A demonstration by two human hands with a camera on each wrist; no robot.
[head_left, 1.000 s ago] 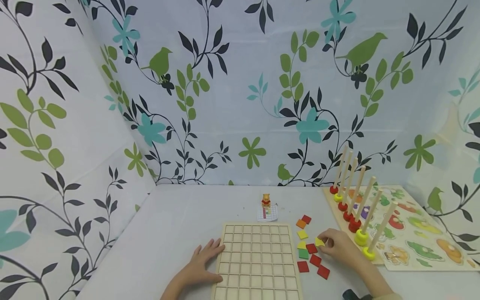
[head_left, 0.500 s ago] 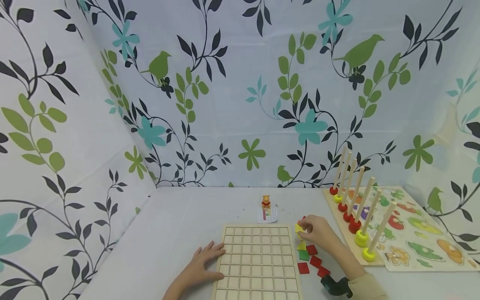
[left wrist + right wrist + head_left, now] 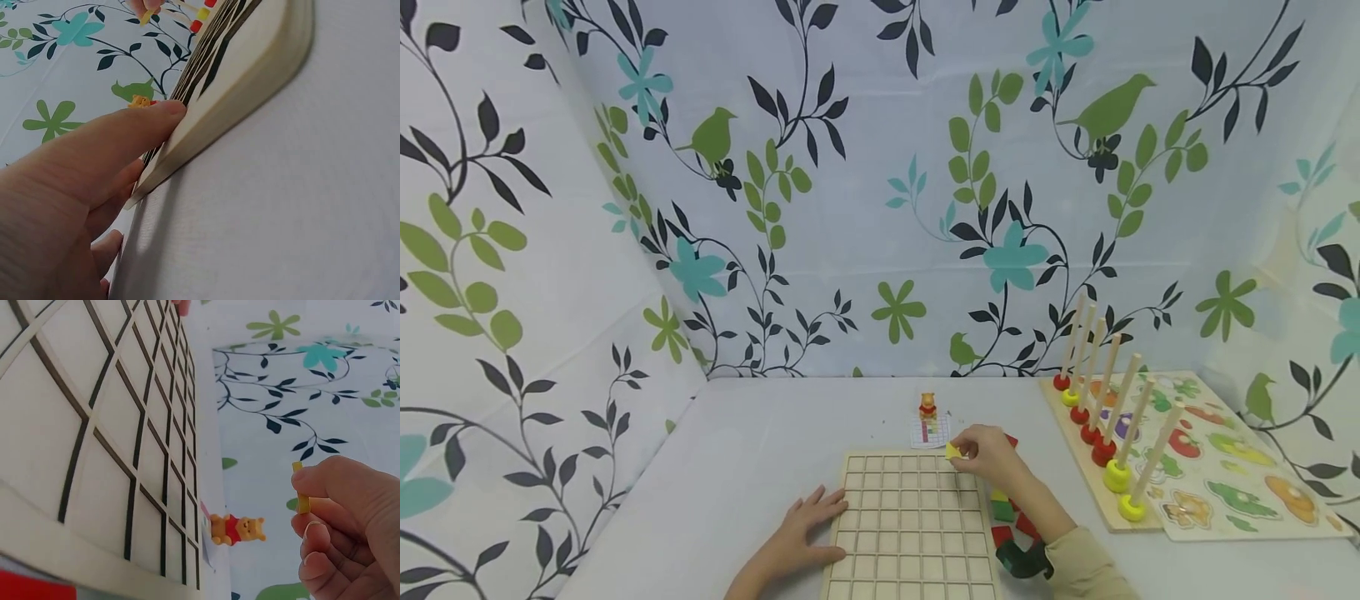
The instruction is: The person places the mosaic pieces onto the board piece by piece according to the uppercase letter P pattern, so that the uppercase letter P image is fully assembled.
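My right hand (image 3: 992,458) pinches a small yellow square tile (image 3: 302,490) between thumb and fingers, over the back right corner of a wooden grid board (image 3: 910,543). In the right wrist view the tile is edge-on, with the board's cells to its left. My left hand (image 3: 797,537) rests at the board's left edge, fingers spread, with the thumb (image 3: 156,115) on the rim. A green tile (image 3: 1002,511) and several red tiles (image 3: 1002,535) lie right of the board, partly hidden by my right arm.
Behind the board stands a bear figurine (image 3: 928,407) on a small printed grid card (image 3: 921,435). At right are a peg stand (image 3: 1108,515) with red and yellow rings and a vegetable puzzle board (image 3: 1202,521). A patterned cloth (image 3: 850,208) hangs behind the table.
My right hand, holding the yellow tile, has moved from the loose tiles leftward and back to above the board's far corner. The left hand stays at the board's edge.
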